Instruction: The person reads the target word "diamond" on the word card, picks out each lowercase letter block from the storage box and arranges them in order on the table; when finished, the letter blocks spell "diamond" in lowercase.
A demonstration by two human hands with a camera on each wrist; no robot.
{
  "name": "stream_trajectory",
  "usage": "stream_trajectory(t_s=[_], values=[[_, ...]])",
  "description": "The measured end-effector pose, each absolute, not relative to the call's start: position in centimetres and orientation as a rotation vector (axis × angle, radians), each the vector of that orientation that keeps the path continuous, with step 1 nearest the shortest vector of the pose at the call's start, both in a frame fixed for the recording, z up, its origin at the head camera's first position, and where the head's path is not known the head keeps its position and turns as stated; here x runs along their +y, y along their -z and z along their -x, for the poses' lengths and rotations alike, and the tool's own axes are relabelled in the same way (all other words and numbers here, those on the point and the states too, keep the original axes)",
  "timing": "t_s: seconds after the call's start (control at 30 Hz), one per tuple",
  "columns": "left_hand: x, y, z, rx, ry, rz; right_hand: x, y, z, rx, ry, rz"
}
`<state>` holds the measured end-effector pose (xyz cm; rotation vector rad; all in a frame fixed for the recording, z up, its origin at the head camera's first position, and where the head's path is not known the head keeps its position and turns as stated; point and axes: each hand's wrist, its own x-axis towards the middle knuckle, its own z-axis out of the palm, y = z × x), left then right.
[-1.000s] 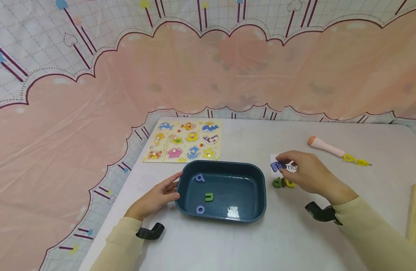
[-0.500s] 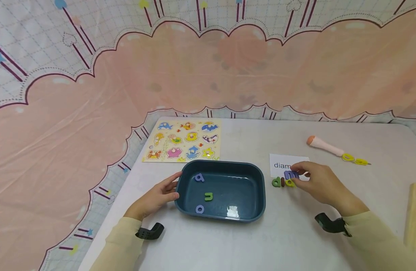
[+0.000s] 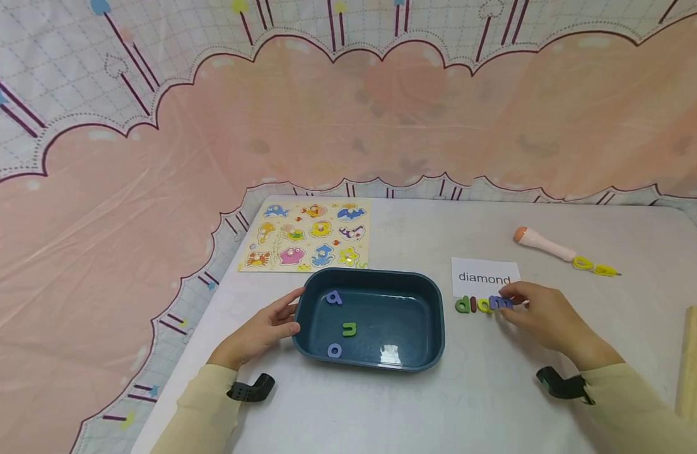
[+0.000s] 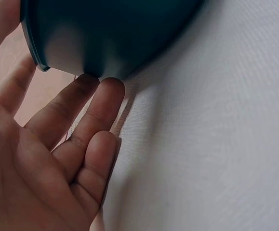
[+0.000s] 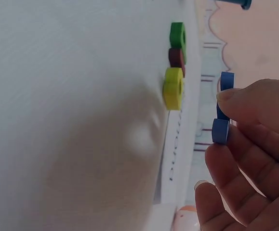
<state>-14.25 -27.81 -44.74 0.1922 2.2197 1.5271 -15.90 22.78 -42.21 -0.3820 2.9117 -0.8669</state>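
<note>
My left hand [image 3: 256,333] rests with fairly straight fingers against the left wall of a dark blue-green plastic tub [image 3: 382,362]; in the left wrist view, its fingertips [image 4: 111,91] touch the tub's outer side. Inside the tub lie a purple letter "a" [image 3: 333,297], a green "u"-shaped letter [image 3: 349,329] and a purple "o" [image 3: 328,350]. My right hand [image 3: 544,318] pinches a purple-blue letter "m" [image 5: 220,130] between thumb and fingers. Left of it, a green "d" [image 3: 462,305], a dark red "i" [image 3: 473,305] and a yellow "a" [image 3: 483,306] form a row.
A white card [image 3: 467,268] printed "diamond" lies behind the letter row. Behind the tub is an animal peg puzzle [image 3: 305,236]. A pink microphone-shaped thing [image 3: 547,243] with a yellow cord lies at the back right. A wooden board [image 3: 693,372] sits at the right edge.
My right hand has carried the letter "m" from over the card, right and towards me, to the right end of the letter row. The card's word is now uncovered. My left hand stays put.
</note>
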Motion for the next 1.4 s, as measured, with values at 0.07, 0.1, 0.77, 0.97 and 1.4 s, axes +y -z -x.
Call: stream_trajectory(t_s=[0.07,0.1,0.77,0.97,1.4], values=[[-27.8,44.8,14.2,2.220,-1.528,-0.190,23.0,42.5,16.0,2.912,0.849,0.369],[-27.8,44.8,14.2,2.221,-1.528,-0.189,23.0,42.6,16.0,2.909,0.842,0.362],[-27.6,44.5,14.1,2.236,-1.518,-0.178,23.7,44.0,16.4,2.886,0.789,0.278],[-27.7,44.6,14.0,2.236,-1.512,-0.174,23.8,44.2,16.4,2.897,0.789,0.296],[-27.6,44.4,14.0,2.223,-1.521,-0.180,23.6,44.5,16.8,2.901,0.782,0.302]])
